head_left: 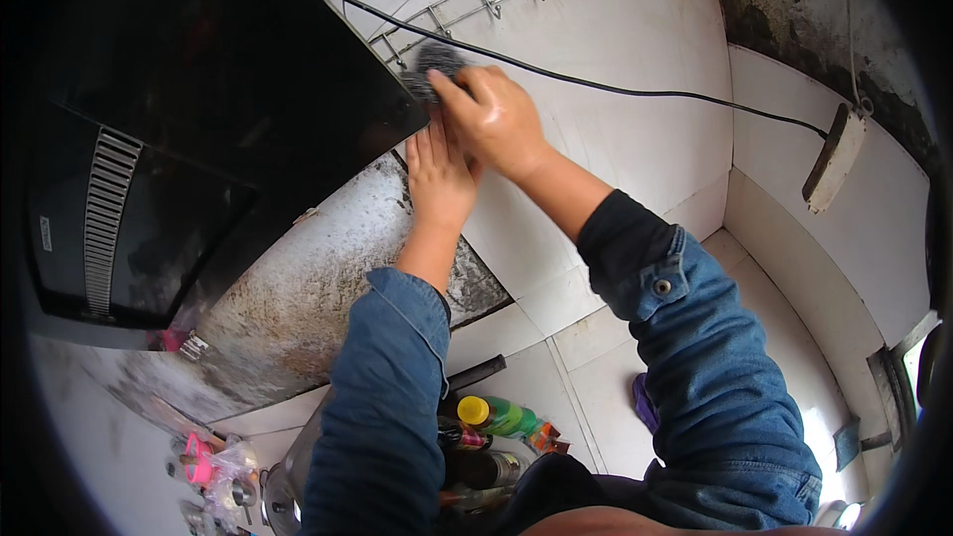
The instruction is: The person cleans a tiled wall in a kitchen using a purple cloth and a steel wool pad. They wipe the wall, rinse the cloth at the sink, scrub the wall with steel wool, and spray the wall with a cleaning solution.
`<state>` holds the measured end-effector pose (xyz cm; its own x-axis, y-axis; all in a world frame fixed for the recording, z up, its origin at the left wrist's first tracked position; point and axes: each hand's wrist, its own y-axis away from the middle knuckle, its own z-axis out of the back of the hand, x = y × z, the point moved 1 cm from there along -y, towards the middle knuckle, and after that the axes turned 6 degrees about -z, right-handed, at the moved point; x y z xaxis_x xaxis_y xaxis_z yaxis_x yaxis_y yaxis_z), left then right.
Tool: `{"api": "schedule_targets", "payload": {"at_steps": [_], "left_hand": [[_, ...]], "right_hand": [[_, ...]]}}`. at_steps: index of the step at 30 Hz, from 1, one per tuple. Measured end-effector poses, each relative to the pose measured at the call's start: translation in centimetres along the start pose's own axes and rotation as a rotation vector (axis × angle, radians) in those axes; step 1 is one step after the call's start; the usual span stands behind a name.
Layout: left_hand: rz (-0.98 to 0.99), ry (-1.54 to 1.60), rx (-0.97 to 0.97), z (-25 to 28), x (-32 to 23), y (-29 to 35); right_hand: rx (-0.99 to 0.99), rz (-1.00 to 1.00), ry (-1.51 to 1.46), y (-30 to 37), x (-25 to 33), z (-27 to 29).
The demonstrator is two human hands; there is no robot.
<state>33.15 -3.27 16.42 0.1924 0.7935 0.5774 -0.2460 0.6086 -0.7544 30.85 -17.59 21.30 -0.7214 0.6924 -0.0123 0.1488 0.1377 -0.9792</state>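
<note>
In my right hand [496, 121] is a dark grey scouring pad [437, 62], blurred by motion. The fingers are closed on the pad, which touches the white tiled wall [615, 50] beside the lower corner of a black range hood [248, 89]. Just below, my left hand [442, 184] lies with its fingers stretched out near that same corner. It holds nothing that I can see, and its fingertips come close to the right hand, which partly covers it.
A wire rack with hooks [486, 2] runs along the wall above my hands. Across it stretches a black cable [596, 85] to a dirty white power strip [834, 159] at right. Bottles, one green with a yellow cap [496, 415], stand below, near a purple item [645, 402].
</note>
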Motion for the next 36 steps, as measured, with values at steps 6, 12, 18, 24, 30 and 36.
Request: {"api": "schedule_targets", "payload": {"at_steps": [6, 12, 18, 24, 30, 36], "left_hand": [[-0.111, 0.094, 0.105, 0.8, -2.0, 1.6], [0.061, 0.334, 0.127, 4.9, -2.0, -0.1], [0.707, 1.061, -0.001, 6.7, -2.7, -3.7], [0.584, 1.146, -0.310, 4.6, -3.0, -7.2], [0.932, 1.592, -0.562, 5.5, -5.2, -10.7], [0.718, 1.877, -0.459, 6.9, -4.8, -13.2]], "right_hand": [[-0.064, -0.017, 0.196, -5.4, 0.9, -3.3], [0.188, 0.023, 0.388, -2.9, 0.3, -2.9], [0.371, -0.097, 0.358, 3.8, -2.7, 2.4], [0.243, -0.263, 0.448, 4.4, -4.1, 4.4], [0.347, -0.184, 0.375, 4.6, -4.9, 3.7], [0.495, -0.203, 0.385, 4.8, -4.3, 4.5]]}}
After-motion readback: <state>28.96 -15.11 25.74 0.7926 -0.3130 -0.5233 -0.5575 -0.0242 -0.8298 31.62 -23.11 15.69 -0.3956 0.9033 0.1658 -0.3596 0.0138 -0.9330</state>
